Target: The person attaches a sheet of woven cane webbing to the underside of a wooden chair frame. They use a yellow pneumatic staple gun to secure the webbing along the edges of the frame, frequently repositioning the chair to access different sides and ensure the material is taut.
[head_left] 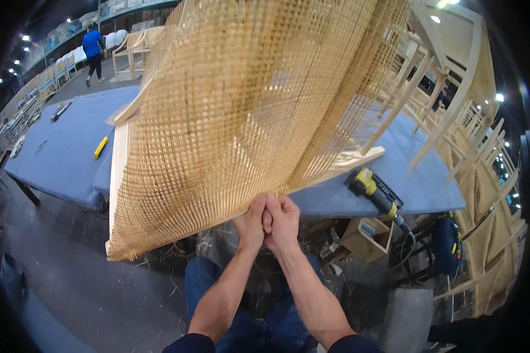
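Note:
A large sheet of woven cane webbing rises in front of me, standing against a pale wooden frame. At its lower edge, near the middle of the view, my left hand and my right hand are side by side and touching. Their thumbs and fingers are closed on the edge of the webbing. What lies between the fingertips is partly hidden. To the right of my hands, a yellow-and-black air nailer lies on the table with a hose attached.
A blue-covered table carries a yellow-handled tool and a dark hand tool at left. An open wooden box is below the table edge. Wooden chairs stand at right. A person in blue is far left.

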`<action>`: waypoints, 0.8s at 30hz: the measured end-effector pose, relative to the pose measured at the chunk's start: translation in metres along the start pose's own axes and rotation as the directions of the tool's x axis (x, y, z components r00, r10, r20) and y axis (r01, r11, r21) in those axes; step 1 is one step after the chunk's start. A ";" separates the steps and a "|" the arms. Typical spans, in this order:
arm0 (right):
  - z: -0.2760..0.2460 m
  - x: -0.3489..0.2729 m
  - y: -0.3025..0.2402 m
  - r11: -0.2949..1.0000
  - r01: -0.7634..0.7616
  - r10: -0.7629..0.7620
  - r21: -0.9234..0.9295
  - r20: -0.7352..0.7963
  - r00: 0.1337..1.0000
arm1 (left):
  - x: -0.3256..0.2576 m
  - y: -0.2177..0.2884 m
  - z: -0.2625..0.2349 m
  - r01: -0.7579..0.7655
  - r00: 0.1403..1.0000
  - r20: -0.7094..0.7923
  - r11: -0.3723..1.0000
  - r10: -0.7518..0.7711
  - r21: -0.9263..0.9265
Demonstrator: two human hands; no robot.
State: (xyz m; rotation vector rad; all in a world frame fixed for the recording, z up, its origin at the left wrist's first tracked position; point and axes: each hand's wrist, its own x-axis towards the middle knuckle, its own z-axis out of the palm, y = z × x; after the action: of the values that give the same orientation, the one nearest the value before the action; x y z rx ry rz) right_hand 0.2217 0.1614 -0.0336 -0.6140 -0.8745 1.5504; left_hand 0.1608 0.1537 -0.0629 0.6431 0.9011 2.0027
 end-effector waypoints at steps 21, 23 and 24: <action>-0.219 0.081 -0.209 -0.468 0.092 -0.011 -0.879 0.110 0.994 | 0.013 -0.015 -0.012 -0.103 0.991 0.065 0.975 0.118 -0.197; -0.204 0.083 -0.207 -0.491 0.071 -0.004 -0.868 0.084 0.996 | 0.012 -0.009 -0.009 -0.124 0.990 0.044 0.967 0.137 -0.223; -0.194 0.082 -0.211 -0.495 0.042 -0.016 -0.868 0.058 0.998 | 0.012 -0.008 -0.008 -0.124 0.989 0.046 0.967 0.137 -0.223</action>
State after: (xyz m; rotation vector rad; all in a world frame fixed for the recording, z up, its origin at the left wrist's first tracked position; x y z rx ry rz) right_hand 0.4853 0.2843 0.0323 -1.8647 -2.3149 -0.0143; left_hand 0.1523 0.1644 -0.0726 0.6484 0.6030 2.1500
